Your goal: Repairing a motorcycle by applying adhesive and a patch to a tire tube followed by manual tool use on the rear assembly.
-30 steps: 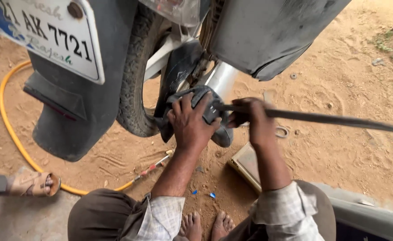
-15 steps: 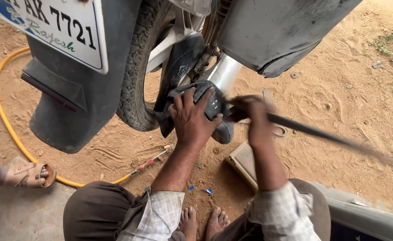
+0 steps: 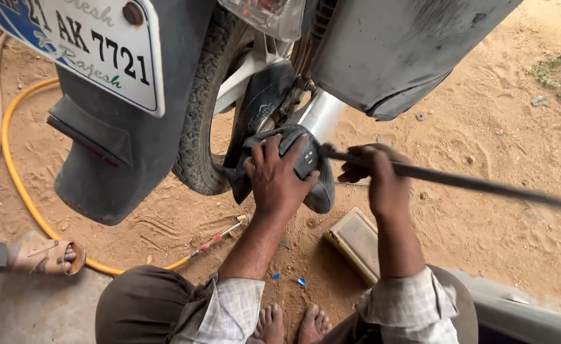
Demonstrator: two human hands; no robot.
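Long bar swinging lower at the motorcycle's rear wheel, cover pinned in place

The left hand (image 3: 279, 181) stays spread flat over the black rubbery cover (image 3: 293, 159) beside the rear tyre (image 3: 201, 121), fingers open and pressing rather than gripping, just as it was a second ago. The right hand (image 3: 376, 175) is wrapped tight around the near end of the long dark bar (image 3: 459, 181), and that's where the change is: the bar's far end has dipped toward the sandy ground (image 3: 497, 127) and now streaks out to the right edge, blurred. That reads as a levering stroke in progress at the chrome exhaust (image 3: 322, 114). A small tan box (image 3: 357, 239) lies on the ground under the wrist, a yellow hose (image 3: 19, 185) curls round the left, and someone else's sandalled foot (image 3: 48, 255) rests nearby.
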